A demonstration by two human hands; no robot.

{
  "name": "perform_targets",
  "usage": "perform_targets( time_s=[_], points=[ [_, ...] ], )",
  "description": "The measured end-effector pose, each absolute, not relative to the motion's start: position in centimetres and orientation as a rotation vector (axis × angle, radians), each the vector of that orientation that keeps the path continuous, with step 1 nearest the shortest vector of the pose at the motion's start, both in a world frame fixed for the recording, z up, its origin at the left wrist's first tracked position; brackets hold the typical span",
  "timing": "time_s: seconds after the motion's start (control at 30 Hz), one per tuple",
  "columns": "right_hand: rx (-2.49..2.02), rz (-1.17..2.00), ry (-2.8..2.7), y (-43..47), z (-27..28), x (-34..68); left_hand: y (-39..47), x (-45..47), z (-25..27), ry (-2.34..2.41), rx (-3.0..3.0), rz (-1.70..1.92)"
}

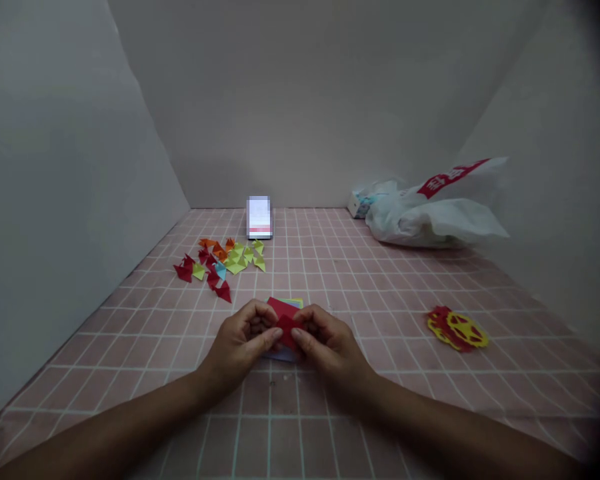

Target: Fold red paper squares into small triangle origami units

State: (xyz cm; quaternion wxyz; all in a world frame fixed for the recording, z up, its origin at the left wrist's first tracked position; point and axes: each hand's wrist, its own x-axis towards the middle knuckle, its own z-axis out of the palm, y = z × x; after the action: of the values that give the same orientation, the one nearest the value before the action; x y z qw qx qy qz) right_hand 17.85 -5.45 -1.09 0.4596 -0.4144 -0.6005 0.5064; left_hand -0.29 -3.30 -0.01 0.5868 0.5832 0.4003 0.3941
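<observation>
A piece of red folded paper [286, 323] is held up between both hands near the middle of the view. My left hand [247, 333] pinches its left edge with thumb and fingers. On the opposite side, my right hand [327, 337] grips the right edge in the same way. Beneath the red paper lies a small stack of coloured paper sheets [296, 302], with yellow, green and bluish edges showing; my hands and the red paper cover most of it.
Several small folded paper figures [236, 260], in red, orange, yellow and blue, lie at the left. A lit phone [259, 217] stands behind them. Red and yellow cut-out shapes [459, 330] lie at right. A white plastic bag [430, 220] and a box [359, 204] are at back right.
</observation>
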Motion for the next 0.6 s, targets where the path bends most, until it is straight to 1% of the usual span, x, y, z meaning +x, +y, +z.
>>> perform_targets(
  time_s=[0.2,0.6],
  points=[
    [-0.981,1.317,-1.391,-5.37,-1.28,17.74,-3.19,-0.30,-0.26,0.938,1.328,0.929],
    [-0.928,1.270,-1.436,-5.42,-1.73,17.89,-3.27,-0.25,0.22,0.963,1.332,0.910]
  ],
)
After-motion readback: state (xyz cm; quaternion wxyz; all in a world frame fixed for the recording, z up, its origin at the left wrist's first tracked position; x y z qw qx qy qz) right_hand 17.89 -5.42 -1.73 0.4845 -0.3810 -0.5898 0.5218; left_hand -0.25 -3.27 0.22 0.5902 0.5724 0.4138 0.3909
